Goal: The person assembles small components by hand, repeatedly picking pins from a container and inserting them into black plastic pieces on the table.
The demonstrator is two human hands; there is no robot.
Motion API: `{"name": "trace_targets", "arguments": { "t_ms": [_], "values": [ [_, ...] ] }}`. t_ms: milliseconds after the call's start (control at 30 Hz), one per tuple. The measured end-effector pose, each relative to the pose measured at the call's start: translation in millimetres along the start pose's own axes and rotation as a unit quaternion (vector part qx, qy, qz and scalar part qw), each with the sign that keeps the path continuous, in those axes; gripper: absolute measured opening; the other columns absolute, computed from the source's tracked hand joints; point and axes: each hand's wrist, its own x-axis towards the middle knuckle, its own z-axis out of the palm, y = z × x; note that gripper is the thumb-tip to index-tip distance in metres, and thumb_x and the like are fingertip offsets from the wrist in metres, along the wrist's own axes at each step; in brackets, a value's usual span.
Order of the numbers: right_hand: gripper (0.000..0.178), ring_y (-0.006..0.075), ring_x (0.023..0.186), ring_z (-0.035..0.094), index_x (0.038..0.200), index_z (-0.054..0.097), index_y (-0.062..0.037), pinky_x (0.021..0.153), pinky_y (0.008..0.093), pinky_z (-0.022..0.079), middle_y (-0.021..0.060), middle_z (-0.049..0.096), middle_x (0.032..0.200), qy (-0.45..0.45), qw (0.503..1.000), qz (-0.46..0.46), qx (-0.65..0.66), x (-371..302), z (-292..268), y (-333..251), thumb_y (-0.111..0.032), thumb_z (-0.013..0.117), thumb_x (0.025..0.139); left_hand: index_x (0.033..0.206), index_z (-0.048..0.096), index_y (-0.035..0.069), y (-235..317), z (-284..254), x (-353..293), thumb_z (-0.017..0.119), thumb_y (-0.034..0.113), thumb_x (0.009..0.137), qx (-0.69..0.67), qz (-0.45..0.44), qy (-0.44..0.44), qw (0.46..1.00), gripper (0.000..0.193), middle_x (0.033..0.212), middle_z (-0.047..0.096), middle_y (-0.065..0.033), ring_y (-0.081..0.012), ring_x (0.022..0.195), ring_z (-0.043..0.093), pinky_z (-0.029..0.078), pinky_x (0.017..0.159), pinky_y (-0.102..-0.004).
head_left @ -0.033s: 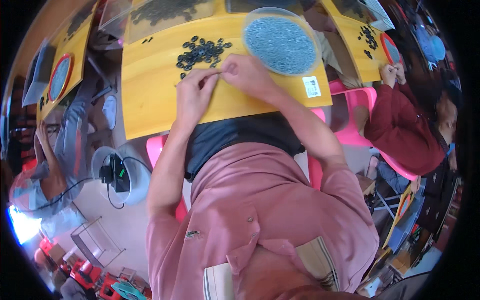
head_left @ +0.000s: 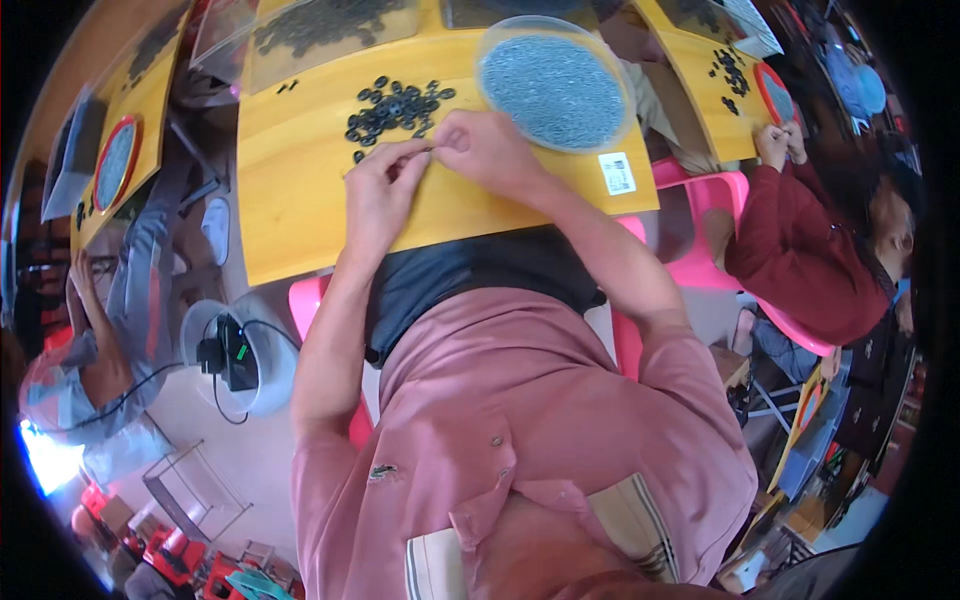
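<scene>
A worker in a pink shirt bends over a yellow table (head_left: 300,220), both hands meeting at its middle. The left hand (head_left: 380,190) and right hand (head_left: 490,150) press fingertips together around something too small to make out; whether either hand clamps a piece cannot be told. Just beyond the fingertips lies a loose heap of small black rings (head_left: 395,108), touching the tabletop and close to both hands. Beside the right hand, farther out, sits a round clear dish of grey pins (head_left: 553,85). A white label (head_left: 617,172) is stuck to the table near the right wrist. Beyond the rings lies a clear bag of dark parts (head_left: 330,25). To the right, well apart, a person in a dark red top (head_left: 800,250) works at another yellow table (head_left: 700,70).
</scene>
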Motion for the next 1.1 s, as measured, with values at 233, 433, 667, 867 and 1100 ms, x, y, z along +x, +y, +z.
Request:
{"name": "trace_targets", "arguments": {
  "t_ms": [233,433,667,867,1100],
  "values": [
    [0.016,0.0128,0.065,0.066,0.096,0.069,0.0017,0.064,0.0267,0.053,0.0084,0.07,0.077,-0.075,0.975,0.07,0.199,-1,-8,-9,-0.011,0.067,0.087,0.103,0.069,-0.004,-1,-3,4,0.068,0.002,0.089,-0.293,-0.146,-0.014,0.945,0.015,0.092,0.071,-0.0079,-0.0113,0.079,0.065,0.051,0.073,-0.0239],
    [0.015,0.0295,0.075,0.071,0.093,0.073,-0.0039,0.068,0.0363,0.054,0.0155,0.071,0.084,0.071,0.991,-0.04,-0.104,9,-65,-14,-0.012,0.063,0.084,0.106,0.067,-0.003,-4,-2,5,0.066,0.002,0.091,-0.36,-0.151,0.007,0.921,0.016,0.091,0.071,-0.0096,-0.0127,0.08,0.067,0.052,0.072,-0.0215],
    [0.015,0.0212,0.077,0.066,0.094,0.072,-0.0033,0.072,0.0338,0.05,0.0129,0.069,0.083,0.055,0.969,0.065,-0.232,9,-116,25,-0.012,0.067,0.083,0.106,0.068,-0.005,-4,-1,4,0.067,0.0,0.089,-0.362,-0.176,0.002,0.915,0.017,0.092,0.07,-0.0107,-0.0153,0.081,0.068,0.054,0.074,-0.0247],
    [0.014,0.0291,0.077,0.063,0.088,0.071,-0.0035,0.073,0.0379,0.049,0.0129,0.066,0.081,0.03,0.964,-0.009,-0.263,12,-89,28,-0.013,0.069,0.079,0.106,0.068,-0.005,-7,-1,4,0.067,0.0,0.089,-0.357,-0.164,0.0,0.919,0.019,0.092,0.07,-0.0107,-0.0151,0.081,0.068,0.054,0.075,-0.0248],
    [0.015,0.03,0.079,0.063,0.09,0.07,-0.0037,0.074,0.0403,0.048,0.0122,0.065,0.082,0.035,0.97,-0.006,-0.239,13,-85,36,-0.013,0.069,0.078,0.105,0.067,-0.006,-5,-2,3,0.067,-0.003,0.088,-0.358,-0.19,-0.002,0.914,0.017,0.096,0.07,-0.0119,-0.0167,0.084,0.068,0.055,0.079,-0.0253]
  ]
}}
